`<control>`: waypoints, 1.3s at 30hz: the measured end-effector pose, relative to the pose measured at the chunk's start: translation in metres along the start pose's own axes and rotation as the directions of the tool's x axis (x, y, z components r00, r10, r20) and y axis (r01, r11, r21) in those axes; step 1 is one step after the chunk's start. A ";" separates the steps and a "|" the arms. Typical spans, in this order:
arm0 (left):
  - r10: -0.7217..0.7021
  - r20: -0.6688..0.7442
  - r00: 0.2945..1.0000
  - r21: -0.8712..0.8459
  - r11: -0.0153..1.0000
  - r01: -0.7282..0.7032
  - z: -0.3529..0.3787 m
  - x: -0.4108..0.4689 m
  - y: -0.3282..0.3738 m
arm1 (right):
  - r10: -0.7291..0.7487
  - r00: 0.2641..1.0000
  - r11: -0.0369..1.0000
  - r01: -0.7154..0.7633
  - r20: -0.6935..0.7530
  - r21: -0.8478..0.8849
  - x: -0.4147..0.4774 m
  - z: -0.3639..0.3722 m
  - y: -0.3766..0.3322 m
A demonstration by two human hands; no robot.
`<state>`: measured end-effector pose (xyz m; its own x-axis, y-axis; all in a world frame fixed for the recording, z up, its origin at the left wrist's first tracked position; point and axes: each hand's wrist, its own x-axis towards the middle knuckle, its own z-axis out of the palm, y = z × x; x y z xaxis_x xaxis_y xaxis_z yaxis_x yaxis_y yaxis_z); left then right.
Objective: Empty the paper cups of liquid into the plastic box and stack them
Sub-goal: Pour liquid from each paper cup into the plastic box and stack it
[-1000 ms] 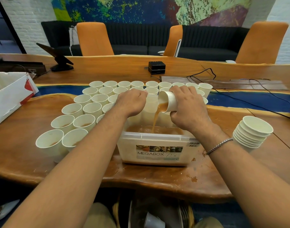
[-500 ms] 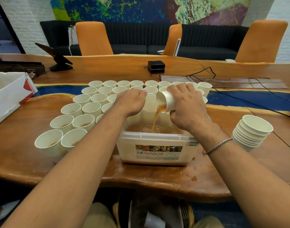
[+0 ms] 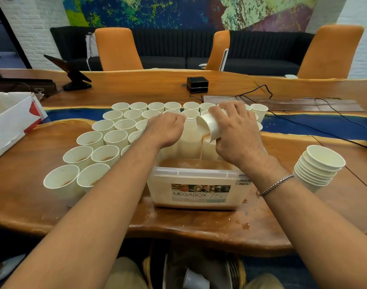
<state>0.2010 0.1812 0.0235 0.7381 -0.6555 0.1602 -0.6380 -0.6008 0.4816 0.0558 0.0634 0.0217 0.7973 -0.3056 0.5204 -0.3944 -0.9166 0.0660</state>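
Observation:
My right hand [image 3: 238,134] grips a white paper cup [image 3: 207,127] tipped on its side over the clear plastic box [image 3: 191,174]. A thin brown stream runs from the cup into the brown liquid [image 3: 184,163] in the box. My left hand [image 3: 165,130] has its fingers curled over the box's far left rim. Several upright paper cups [image 3: 107,140] with brown liquid at the bottom stand in rows left of and behind the box. A stack of nested empty cups [image 3: 318,165] sits to the right.
Brown spills [image 3: 245,226] dot the wooden table near its front edge. A white carton [image 3: 9,126] lies at the far left. Black cables [image 3: 303,126] cross the table on the right. A small black device [image 3: 197,84] and a tablet stand [image 3: 74,78] sit further back.
My right hand has tipped the cup further and the stream has thinned. My left hand has stayed on the box rim.

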 end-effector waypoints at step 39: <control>0.310 -0.180 0.934 -0.447 0.820 -0.358 0.013 0.005 0.152 | 0.465 0.878 0.569 -0.397 0.116 0.720 -0.025 -0.076 0.099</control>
<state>0.1046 0.0807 0.0867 0.5307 -0.7160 0.4535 -0.6894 -0.0535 0.7224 -0.0376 0.0002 0.0794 0.5693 -0.7243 0.3890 -0.2117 -0.5863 -0.7819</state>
